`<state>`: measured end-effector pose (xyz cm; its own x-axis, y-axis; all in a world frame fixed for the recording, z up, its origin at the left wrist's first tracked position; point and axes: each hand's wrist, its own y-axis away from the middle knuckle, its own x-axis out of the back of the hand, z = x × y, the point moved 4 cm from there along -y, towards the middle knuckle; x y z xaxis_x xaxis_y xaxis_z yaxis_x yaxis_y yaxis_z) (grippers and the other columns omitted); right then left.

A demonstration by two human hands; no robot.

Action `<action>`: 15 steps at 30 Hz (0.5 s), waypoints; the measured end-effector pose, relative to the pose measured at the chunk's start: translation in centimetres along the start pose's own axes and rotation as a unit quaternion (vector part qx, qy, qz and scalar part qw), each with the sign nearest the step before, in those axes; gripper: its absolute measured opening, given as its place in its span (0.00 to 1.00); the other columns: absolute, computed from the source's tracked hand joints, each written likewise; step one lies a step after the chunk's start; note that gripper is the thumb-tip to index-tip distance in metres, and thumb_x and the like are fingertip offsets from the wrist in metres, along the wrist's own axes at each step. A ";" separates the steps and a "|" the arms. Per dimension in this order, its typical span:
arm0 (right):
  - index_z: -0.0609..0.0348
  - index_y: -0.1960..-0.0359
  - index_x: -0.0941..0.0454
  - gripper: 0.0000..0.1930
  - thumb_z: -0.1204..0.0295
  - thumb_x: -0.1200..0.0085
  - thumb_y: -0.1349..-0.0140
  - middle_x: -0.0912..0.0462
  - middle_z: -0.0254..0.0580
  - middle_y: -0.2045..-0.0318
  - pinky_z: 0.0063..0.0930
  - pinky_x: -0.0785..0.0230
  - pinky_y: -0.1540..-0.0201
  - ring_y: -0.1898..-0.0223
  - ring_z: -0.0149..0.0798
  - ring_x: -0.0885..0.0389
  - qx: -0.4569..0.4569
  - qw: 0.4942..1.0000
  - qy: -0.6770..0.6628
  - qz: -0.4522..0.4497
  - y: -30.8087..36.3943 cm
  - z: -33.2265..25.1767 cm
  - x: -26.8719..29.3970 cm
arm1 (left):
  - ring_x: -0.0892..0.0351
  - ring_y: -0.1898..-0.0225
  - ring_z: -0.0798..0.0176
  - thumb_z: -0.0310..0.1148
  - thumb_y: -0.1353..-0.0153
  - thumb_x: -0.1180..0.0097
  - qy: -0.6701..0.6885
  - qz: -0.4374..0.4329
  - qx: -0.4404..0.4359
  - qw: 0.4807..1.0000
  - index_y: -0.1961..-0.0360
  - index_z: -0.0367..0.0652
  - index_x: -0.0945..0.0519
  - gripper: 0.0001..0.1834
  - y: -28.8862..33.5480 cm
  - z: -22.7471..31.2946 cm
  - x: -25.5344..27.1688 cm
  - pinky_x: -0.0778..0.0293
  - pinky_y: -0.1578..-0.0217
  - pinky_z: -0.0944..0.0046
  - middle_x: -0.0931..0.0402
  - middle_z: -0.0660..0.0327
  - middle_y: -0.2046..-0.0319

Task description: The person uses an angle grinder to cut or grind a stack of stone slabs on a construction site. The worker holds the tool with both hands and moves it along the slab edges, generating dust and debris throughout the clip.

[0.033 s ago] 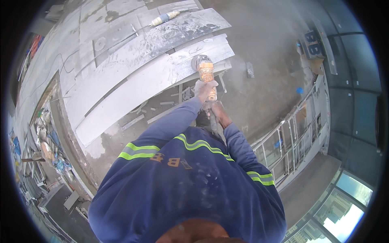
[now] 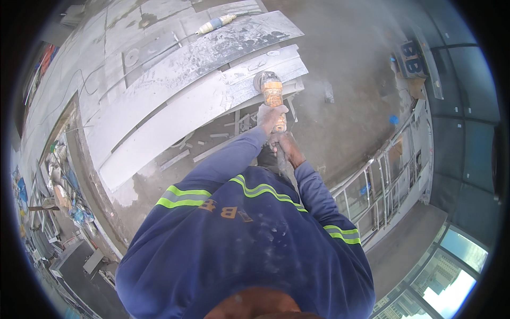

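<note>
A dusty orange angle grinder (image 2: pixel 273 95) points away from me, its disc end at the near edge of a pale slab (image 2: pixel 180 125). My left hand (image 2: pixel 269 117) is wrapped round the grinder's body. Just behind it, my right hand (image 2: pixel 287 149) is closed on the grinder's rear end, where a dust-covered strip or cord hangs down toward me. Dust hides the exact contact between the disc and the slab.
Another long slab (image 2: pixel 223 45) lies beyond, with a blue-and-white cable connector (image 2: pixel 217 24) past it. Offcuts (image 2: pixel 175 159) litter the floor under the slabs. A metal ladder-like frame (image 2: pixel 380 175) stands at right, and rubbish (image 2: pixel 66 183) is heaped at left. Dust hangs in the air.
The grinder and both hands have shifted very slightly to the right along the slab edge. The grip looks the same.
</note>
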<state>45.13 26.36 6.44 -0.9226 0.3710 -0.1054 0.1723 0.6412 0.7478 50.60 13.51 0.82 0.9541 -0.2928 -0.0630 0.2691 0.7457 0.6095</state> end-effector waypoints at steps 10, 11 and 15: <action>0.59 0.75 0.21 0.03 0.74 0.41 0.46 0.24 0.35 0.82 0.31 0.31 0.82 0.85 0.31 0.26 0.006 0.996 0.069 0.050 -1.8 -4.1 6.6 | 0.12 0.68 0.63 0.37 0.49 0.24 -0.014 0.024 0.014 1.000 0.58 0.38 0.13 0.20 -2.6 2.2 -7.4 0.16 0.66 0.59 0.13 0.58 0.65; 0.59 0.75 0.22 0.03 0.74 0.41 0.45 0.24 0.35 0.82 0.31 0.31 0.82 0.85 0.31 0.26 0.014 0.994 0.095 0.051 -1.7 -4.8 6.9 | 0.12 0.68 0.63 0.37 0.49 0.24 -0.008 0.025 0.011 1.000 0.58 0.37 0.13 0.20 -2.5 2.1 -7.6 0.16 0.66 0.59 0.13 0.58 0.65; 0.59 0.74 0.21 0.04 0.74 0.42 0.44 0.25 0.33 0.82 0.31 0.32 0.82 0.85 0.30 0.26 0.027 0.996 0.083 0.022 -1.5 -2.5 7.3 | 0.12 0.67 0.63 0.37 0.49 0.24 0.016 -0.005 0.024 1.000 0.57 0.37 0.14 0.21 0.0 1.8 -6.9 0.16 0.65 0.59 0.13 0.57 0.64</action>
<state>37.31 26.39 6.16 -0.9573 0.2865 0.0390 0.2276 0.6637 0.7126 43.81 14.42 2.72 0.9554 -0.2800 -0.0934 0.2722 0.7133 0.6459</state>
